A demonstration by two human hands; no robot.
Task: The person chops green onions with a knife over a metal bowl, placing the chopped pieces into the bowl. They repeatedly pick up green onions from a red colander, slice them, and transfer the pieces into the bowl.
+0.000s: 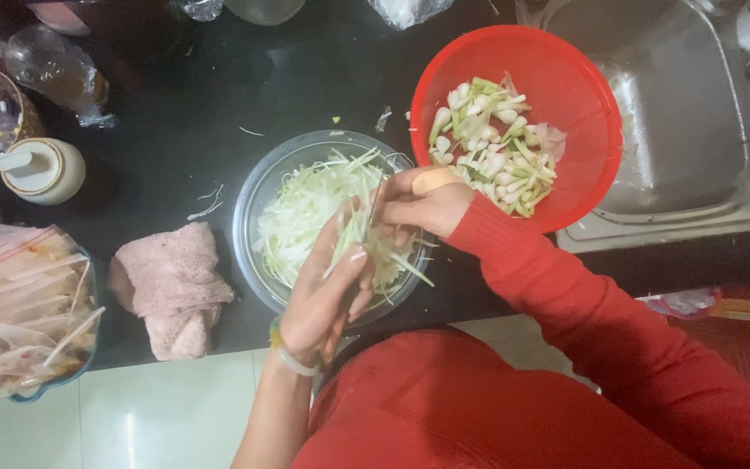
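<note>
A green stalk (366, 227) stood over the glass bowl (258, 201) of shreds on my black counter (184, 113); my left hand (327, 291) cupped it half-closed, my right hand (423, 204) pinched it. Beside: red colander (575, 82), pink cloth (174, 287).

I see a black countertop (175, 113) running across the view, glossy under soft indoor light. A steel sink (687, 130) sits at its right end. Below the counter's edge lies a pale tiled floor (158, 417), faintly reflecting the light.
</note>
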